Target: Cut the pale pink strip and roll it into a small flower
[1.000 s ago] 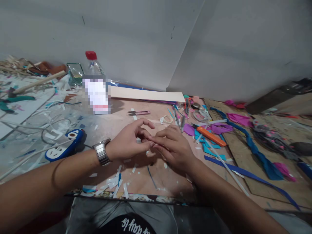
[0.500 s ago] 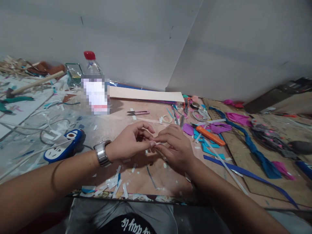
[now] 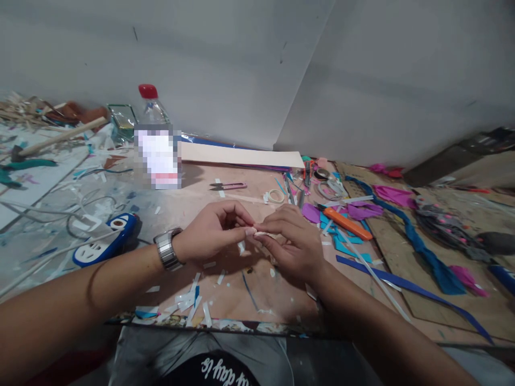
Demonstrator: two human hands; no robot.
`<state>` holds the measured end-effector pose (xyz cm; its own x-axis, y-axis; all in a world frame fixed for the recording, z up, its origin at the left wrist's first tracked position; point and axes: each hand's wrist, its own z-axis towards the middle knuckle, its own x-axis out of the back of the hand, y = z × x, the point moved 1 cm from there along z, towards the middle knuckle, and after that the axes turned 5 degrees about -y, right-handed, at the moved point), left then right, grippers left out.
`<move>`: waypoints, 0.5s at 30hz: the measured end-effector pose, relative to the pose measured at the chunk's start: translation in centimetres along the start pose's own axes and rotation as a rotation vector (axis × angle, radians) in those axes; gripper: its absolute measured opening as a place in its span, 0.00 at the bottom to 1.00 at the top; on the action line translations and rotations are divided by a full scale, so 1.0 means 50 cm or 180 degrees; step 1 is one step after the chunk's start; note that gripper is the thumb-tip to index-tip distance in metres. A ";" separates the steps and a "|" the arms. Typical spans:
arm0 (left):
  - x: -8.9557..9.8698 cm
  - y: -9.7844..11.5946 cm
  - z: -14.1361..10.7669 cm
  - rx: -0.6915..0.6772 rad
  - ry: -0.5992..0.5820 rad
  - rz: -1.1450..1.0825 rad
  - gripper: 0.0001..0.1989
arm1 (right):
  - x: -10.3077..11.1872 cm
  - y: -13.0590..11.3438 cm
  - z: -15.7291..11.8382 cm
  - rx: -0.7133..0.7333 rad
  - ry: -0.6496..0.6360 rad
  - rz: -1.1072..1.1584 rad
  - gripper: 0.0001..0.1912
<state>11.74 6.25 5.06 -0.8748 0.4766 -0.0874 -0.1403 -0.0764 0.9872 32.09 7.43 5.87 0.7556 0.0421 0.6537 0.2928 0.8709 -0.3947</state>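
A small pale twisted strip (image 3: 266, 234) is pinched between my two hands above the table, its material too small to tell. My left hand (image 3: 219, 228), with a metal watch at the wrist, is closed, thumb and fingertips on the strip's left end. From the other side my right hand (image 3: 295, 244) grips the strip, thumb beneath and fingers curled over it; part of the strip is hidden there. Beyond the hands lie thread snips (image 3: 228, 186) and a roll of tape (image 3: 276, 196). An orange utility knife (image 3: 348, 223) rests to the right on blue paper scraps.
A blue power strip (image 3: 105, 239) with white cables lies at left. Behind it stands a red-capped bottle (image 3: 148, 92) with a blurred bright screen before it. White paper scraps (image 3: 187, 300) litter the front edge. Cardboard (image 3: 386, 236) with blue and pink pieces covers the right side.
My fingertips have shifted slightly, and more of the pale strip shows between them. My right hand has moved a little to the right. Everything on the table stays put.
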 end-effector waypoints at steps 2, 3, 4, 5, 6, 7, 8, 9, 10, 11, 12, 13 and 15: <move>0.001 -0.001 0.000 0.0012 0.0000 0.0017 0.08 | 0.001 0.000 -0.001 -0.0013 0.0051 0.0026 0.06; 0.001 -0.002 0.000 0.0025 0.0000 0.0042 0.08 | 0.002 0.000 -0.001 -0.0019 0.0071 0.0028 0.06; 0.002 -0.002 0.000 0.0036 0.0001 0.0075 0.09 | 0.002 0.000 -0.002 -0.0028 0.0084 0.0029 0.06; 0.003 -0.002 0.000 0.0038 -0.0002 0.0115 0.10 | 0.002 0.001 -0.003 -0.0037 0.0089 0.0029 0.06; 0.003 -0.001 0.000 0.0028 -0.0010 0.0159 0.10 | 0.002 0.001 -0.004 -0.0051 0.0089 0.0029 0.06; 0.003 0.000 0.000 0.0006 -0.0013 0.0206 0.10 | 0.002 0.001 -0.004 -0.0068 0.0088 0.0029 0.06; 0.003 0.002 0.000 -0.0021 -0.0015 0.0249 0.10 | 0.002 0.001 -0.004 -0.0085 0.0090 0.0032 0.06; 0.003 0.004 0.000 -0.0049 -0.0016 0.0291 0.10 | 0.002 0.001 -0.004 -0.0103 0.0099 0.0041 0.06; 0.003 0.006 0.000 -0.0076 -0.0019 0.0326 0.09 | 0.002 0.000 -0.003 -0.0121 0.0117 0.0056 0.05; 0.002 0.008 -0.001 -0.0106 -0.0012 0.0355 0.09 | 0.002 -0.001 -0.002 -0.0138 0.0138 0.0077 0.05; 0.001 0.010 -0.001 -0.0133 0.0001 0.0386 0.08 | 0.002 -0.003 -0.001 -0.0157 0.0157 0.0101 0.05; 0.001 0.012 -0.002 -0.0157 0.0015 0.0425 0.08 | 0.002 -0.004 0.000 -0.0172 0.0164 0.0130 0.05; 0.000 0.012 -0.003 -0.0180 0.0042 0.0505 0.08 | 0.002 -0.007 0.001 -0.0202 0.0148 0.0196 0.04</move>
<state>11.58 6.05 5.65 -0.8939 0.4432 0.0667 -0.0255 -0.1989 0.9797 32.02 7.15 6.13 0.7994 0.0705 0.5967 0.2803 0.8346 -0.4742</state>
